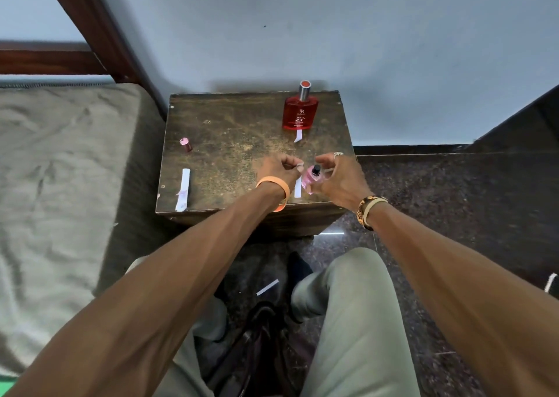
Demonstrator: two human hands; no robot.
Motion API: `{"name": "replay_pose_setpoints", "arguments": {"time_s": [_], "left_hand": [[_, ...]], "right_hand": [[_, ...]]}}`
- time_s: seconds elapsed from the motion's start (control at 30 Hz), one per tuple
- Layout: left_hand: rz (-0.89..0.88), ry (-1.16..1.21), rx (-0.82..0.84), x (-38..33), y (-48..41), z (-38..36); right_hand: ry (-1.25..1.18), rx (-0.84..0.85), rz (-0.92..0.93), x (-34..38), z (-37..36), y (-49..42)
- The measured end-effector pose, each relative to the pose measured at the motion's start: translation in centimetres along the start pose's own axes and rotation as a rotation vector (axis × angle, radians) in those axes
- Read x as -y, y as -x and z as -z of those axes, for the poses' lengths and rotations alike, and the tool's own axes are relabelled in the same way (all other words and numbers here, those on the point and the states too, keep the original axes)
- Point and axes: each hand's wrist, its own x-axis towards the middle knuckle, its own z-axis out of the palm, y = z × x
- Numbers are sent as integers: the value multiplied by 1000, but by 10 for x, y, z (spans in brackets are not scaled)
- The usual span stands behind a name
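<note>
A small pink perfume bottle (313, 179) with a black nozzle stands near the front edge of a worn wooden box table (236, 136). My right hand (341, 182) grips it from the right side. My left hand (279, 169) pinches the top end of a white paper strip (298, 186) just left of the bottle. The pink cap (185, 144) stands alone at the table's left. A red perfume bottle (300, 112) stands at the back right, with a white strip (298, 136) lying in front of it.
Another white paper strip (183, 189) lies at the table's front left. A strip (267, 287) lies on the dark stone floor between my knees, above a dark bag (257, 345). A bed with a grey-green sheet (60, 166) borders the left; the wall is behind.
</note>
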Motion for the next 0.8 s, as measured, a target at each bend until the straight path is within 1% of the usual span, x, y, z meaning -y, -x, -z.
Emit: {"name": "replay_pose_setpoints", "arguments": {"time_s": [0.13,0.23,0.3,0.4,0.53,0.67,0.8], "left_hand": [[32,15,1,7,-3,2],[90,71,19,6,0,9],[140,190,46,2,4,17],[188,415,130,-9,16,34],[159,470,167,-25,33,61],[116,458,127,-45,56,89],[47,435,170,-68,87,117]], "right_hand": [[24,-42,22,-5,-15,-2],[-78,-45,-8,-3,-19,-3],[-148,-41,5,5,-19,-1],[-234,-44,89,22,-15,7],[-264,-108,218,48,-5,26],[-335,-137,246,80,2,50],[-436,-132,323,112,11,80]]}}
